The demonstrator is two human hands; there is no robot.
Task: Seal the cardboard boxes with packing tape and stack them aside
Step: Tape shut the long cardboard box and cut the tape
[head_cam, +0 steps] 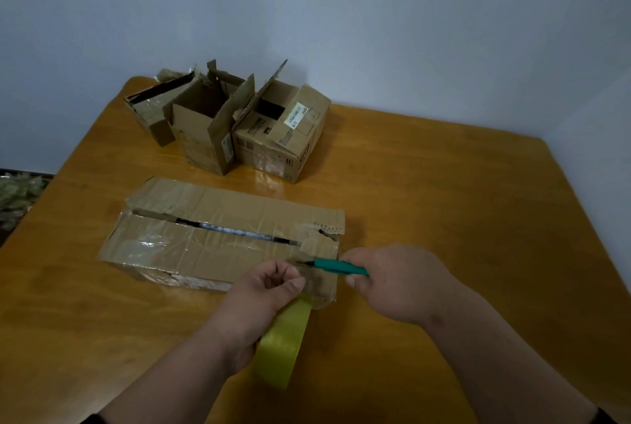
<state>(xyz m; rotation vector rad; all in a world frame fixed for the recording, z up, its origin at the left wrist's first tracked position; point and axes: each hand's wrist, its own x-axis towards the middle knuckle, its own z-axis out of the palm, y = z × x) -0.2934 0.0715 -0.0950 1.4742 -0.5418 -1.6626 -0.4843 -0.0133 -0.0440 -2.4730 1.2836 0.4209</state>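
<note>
A plain pale wall (341,13) backs an orange-brown wooden table (444,201) that fills most of the view. Near the front lies a long, flat brown cardboard box (218,246), its top flaps nearly closed with a dark slit left along the seam and glossy clear tape wrinkled across the near flap. The left hand (263,300) has its fingers curled, thumb and forefinger pinching a strip of clear tape at the box's right end, while a yellowish roll of packing tape (283,341) hangs around that wrist. The right hand (392,280) grips a green-handled utility knife (338,267), its dark tip pointed left at the pinched strip (whether the blade touches the tape cannot be made out). Toward the table's far edge stand three smaller brown cardboard boxes (222,123) with flaps raised, packed side by side, the rightmost carrying a white label (296,115).
</note>
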